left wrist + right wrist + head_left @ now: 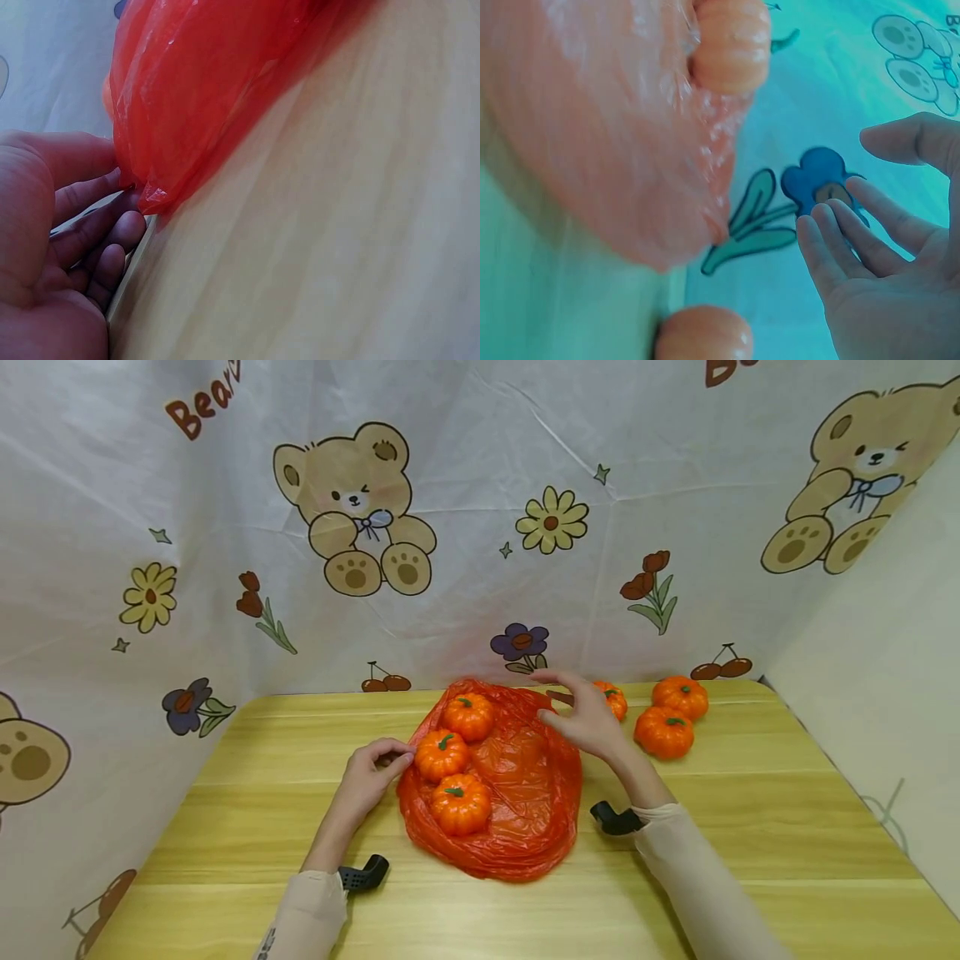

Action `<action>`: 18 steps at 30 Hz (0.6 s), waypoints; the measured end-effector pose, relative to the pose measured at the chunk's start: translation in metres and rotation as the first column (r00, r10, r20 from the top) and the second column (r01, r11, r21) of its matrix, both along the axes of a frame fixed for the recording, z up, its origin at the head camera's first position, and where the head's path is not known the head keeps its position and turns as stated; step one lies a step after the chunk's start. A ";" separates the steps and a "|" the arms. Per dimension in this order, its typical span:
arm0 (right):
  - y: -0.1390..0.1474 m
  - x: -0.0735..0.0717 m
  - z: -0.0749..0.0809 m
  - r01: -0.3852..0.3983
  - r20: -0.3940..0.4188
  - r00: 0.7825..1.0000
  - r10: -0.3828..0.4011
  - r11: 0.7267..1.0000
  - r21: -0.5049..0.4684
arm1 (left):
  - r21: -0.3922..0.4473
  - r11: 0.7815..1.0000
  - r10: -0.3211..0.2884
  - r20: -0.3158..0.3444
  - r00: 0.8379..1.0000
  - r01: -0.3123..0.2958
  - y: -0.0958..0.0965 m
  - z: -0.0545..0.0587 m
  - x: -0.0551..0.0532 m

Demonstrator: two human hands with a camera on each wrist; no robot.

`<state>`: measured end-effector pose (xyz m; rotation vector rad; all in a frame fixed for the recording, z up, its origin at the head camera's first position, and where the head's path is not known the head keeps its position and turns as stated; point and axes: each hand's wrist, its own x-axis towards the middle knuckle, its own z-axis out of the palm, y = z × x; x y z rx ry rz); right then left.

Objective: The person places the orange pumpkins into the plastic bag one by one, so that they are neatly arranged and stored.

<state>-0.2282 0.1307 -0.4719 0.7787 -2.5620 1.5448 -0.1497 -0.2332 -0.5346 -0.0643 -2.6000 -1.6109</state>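
A red plastic bag [498, 860] lies spread with its mouth up on the table. Along its left side sit three small orange pumpkins, a back one [469, 718], a middle one [441, 757] and a front one [460, 806]. At the bag's left rim, my left hand [369, 778] pinches the plastic between thumb and fingers, also seen close up in the left wrist view, where the bag [202, 97] hangs over the fingertips. My right hand [588, 718] is held over the bag's back right edge, fingers spread and holding nothing.
To the right of the bag are three more pumpkins: one [615, 702] partly behind my right hand, one at the back [679, 697] and one in front of it [664, 733]. A printed cloth [465, 568] hangs behind the wooden table [480, 927], and a pale wall [885, 693] stands right.
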 end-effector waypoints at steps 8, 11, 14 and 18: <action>0.031 0.002 0.008 0.056 -0.054 0.997 -0.056 0.998 0.003 | 0.006 1.000 -0.005 -0.002 1.000 0.005 0.000 -0.001 0.001; 0.042 0.003 0.009 0.077 -0.051 0.996 -0.077 0.997 0.004 | 0.011 1.000 -0.005 -0.008 1.000 0.005 0.000 -0.002 0.001; 0.054 0.005 0.009 0.108 -0.070 0.992 -0.107 0.994 0.016 | 0.014 1.000 -0.002 -0.013 1.000 0.002 0.001 -0.001 0.001; 0.067 0.006 0.008 0.133 -0.077 0.988 -0.131 0.990 0.034 | 0.012 1.000 -0.005 -0.011 1.000 0.005 0.001 -0.001 0.001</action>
